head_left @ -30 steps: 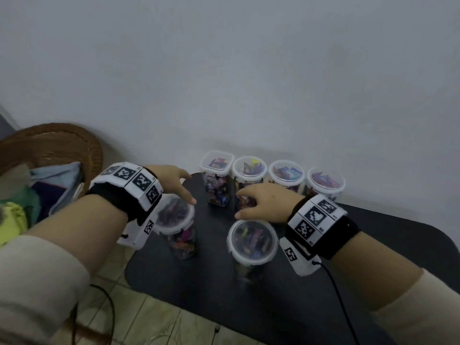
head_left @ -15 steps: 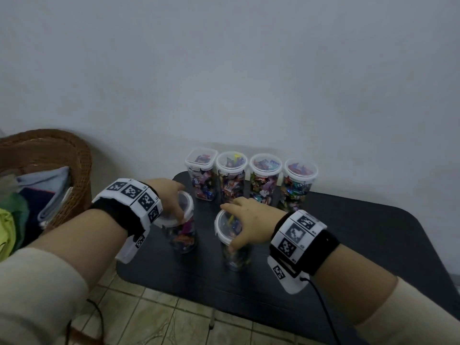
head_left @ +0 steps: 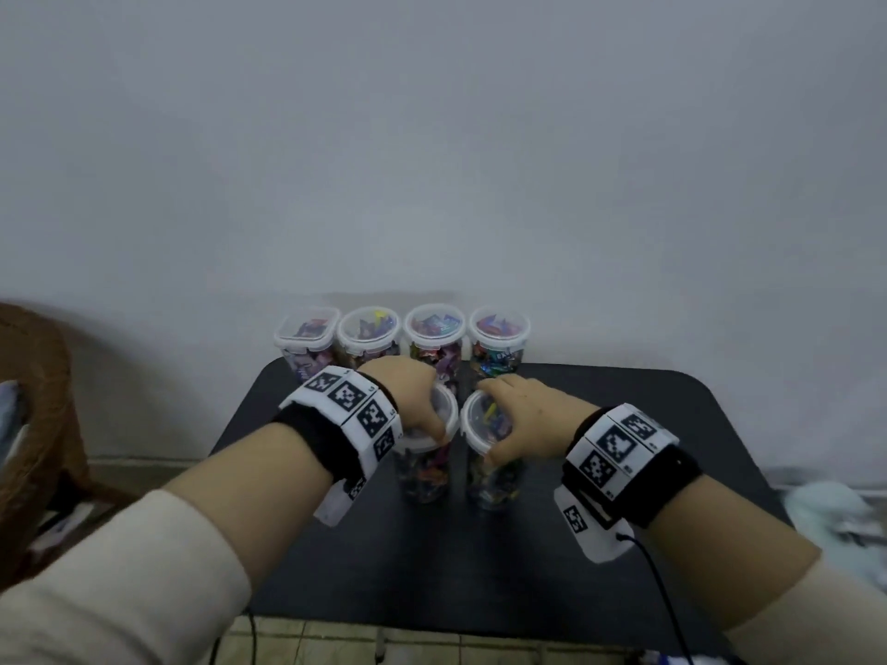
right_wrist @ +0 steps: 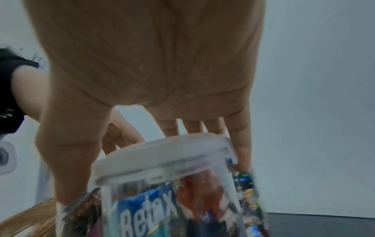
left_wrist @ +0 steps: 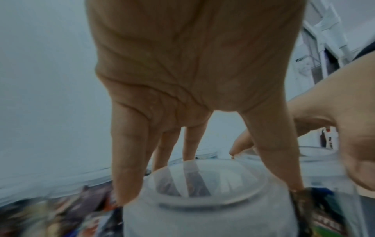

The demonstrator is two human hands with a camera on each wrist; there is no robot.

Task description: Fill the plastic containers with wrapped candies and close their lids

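Observation:
Two clear plastic containers full of wrapped candies stand side by side on the black table [head_left: 720, 424], both with white-rimmed lids on. My left hand [head_left: 417, 400] grips the left container [head_left: 425, 472] from above, fingers and thumb curled down round its lid [left_wrist: 205, 189]. My right hand [head_left: 523, 419] grips the right container [head_left: 492, 477] the same way, fingers spread over its lid [right_wrist: 162, 154]. Behind them, against the wall, stands a row of several lidded candy containers [head_left: 403, 333].
A brown wicker basket [head_left: 33, 400] holding cloth sits to the left of the table. Pale cloth [head_left: 825, 511] lies off the right edge. Tiled floor [head_left: 307, 645] shows below the table's near edge. The grey wall rises just behind the row.
Both hands have closed down over the two front containers and brought them together towards the table's middle, close behind the back row. The view has also shifted so the table sits more centred.

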